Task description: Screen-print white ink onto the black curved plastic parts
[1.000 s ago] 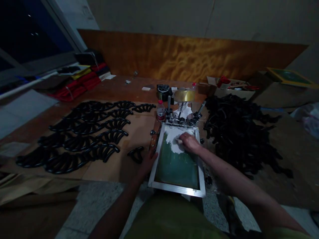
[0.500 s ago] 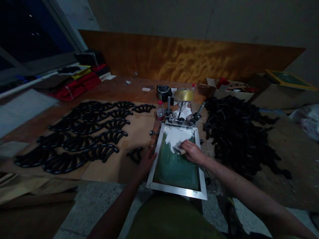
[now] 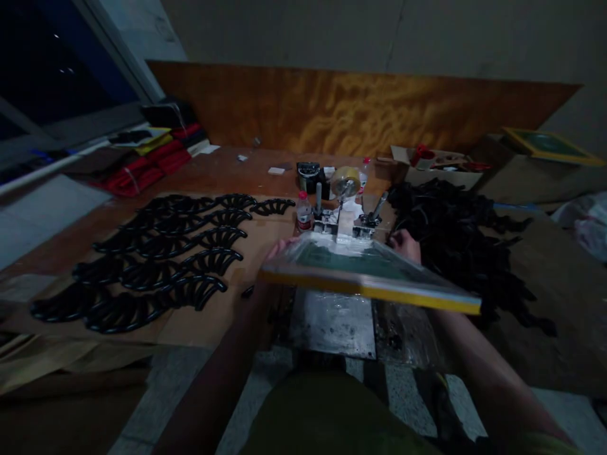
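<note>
Head: frame (image 3: 372, 289) between left grip (image 3: 281, 247) and right grip (image 3: 406, 245).

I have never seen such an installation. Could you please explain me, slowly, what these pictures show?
There is no machine arm here: a person works with two bare hands. Every picture comes from one camera on the person's head, looking forward and down.

In the middle, a frame with a green screen is tilted, its near edge raised above a metal plate. The left hand is at the frame's left side; the right hand is beside a dark pile. Blur and dim light hide whether either holds something.

On the left, rows of black pieces lie on cardboard. A bottle stands beyond the frame.
</note>
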Demonstrator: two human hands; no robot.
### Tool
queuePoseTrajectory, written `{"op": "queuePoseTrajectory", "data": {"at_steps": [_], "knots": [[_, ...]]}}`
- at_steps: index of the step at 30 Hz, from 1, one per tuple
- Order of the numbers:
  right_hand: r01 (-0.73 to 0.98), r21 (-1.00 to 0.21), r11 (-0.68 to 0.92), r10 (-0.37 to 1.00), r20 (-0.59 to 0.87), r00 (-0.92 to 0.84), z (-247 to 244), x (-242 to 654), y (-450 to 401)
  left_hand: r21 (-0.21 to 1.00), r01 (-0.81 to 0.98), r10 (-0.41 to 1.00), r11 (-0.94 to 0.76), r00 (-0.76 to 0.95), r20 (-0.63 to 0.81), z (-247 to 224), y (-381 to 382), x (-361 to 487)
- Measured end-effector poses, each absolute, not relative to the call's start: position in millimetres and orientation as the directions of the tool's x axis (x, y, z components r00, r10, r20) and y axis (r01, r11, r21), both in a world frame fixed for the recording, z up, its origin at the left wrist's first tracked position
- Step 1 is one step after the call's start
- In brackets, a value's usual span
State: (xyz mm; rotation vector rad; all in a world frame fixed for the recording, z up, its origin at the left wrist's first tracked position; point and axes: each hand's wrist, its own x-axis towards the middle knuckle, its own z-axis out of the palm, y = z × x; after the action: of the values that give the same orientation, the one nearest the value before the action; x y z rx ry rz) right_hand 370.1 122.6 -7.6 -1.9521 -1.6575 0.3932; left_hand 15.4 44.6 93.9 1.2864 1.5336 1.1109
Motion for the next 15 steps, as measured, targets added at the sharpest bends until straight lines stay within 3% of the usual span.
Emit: {"op": "queuePoseTrajectory", "data": {"at_steps": [2, 5, 8, 11, 13, 15], "knots": [[0.791, -0.611, -0.024, 0.997, 0.039, 0.060, -30.6, 365.6, 102.9, 0.994, 0.106, 0.989, 0.036, -0.146, -0.020, 99.0, 61.5, 25.7], [0.773, -0.589, 0.234, 0.959, 0.007, -0.285, -49.9, 337.3, 77.3, 0.998, -0.047, 0.973, 0.039, -0.226, -0.049, 91.7, 66.9, 40.4], [0.779, -0.518, 0.354, 0.916, 0.024, -0.401, -44.7, 302.6, 54.8, 0.959, -0.096, 0.951, 0.266, -0.137, -0.277, 59.5, 40.9, 56.1], [0.768, -0.503, 0.396, 0.915, 0.151, -0.374, -29.9, 267.7, 25.3, 0.790, -0.073, 0.794, 0.608, 0.076, -0.604, 14.8, -0.2, 69.0], [0.685, -0.499, 0.530, 0.844, 0.241, -0.478, -24.8, 250.2, 6.5, 0.724, -0.058, 0.725, 0.688, 0.105, -0.681, -8.7, -22.4, 67.2], [0.589, -0.494, 0.640, 0.753, 0.251, -0.608, -25.9, 250.2, -2.1, 0.752, 0.042, 0.751, 0.658, 0.041, -0.659, -21.2, -35.3, 49.9]]}}
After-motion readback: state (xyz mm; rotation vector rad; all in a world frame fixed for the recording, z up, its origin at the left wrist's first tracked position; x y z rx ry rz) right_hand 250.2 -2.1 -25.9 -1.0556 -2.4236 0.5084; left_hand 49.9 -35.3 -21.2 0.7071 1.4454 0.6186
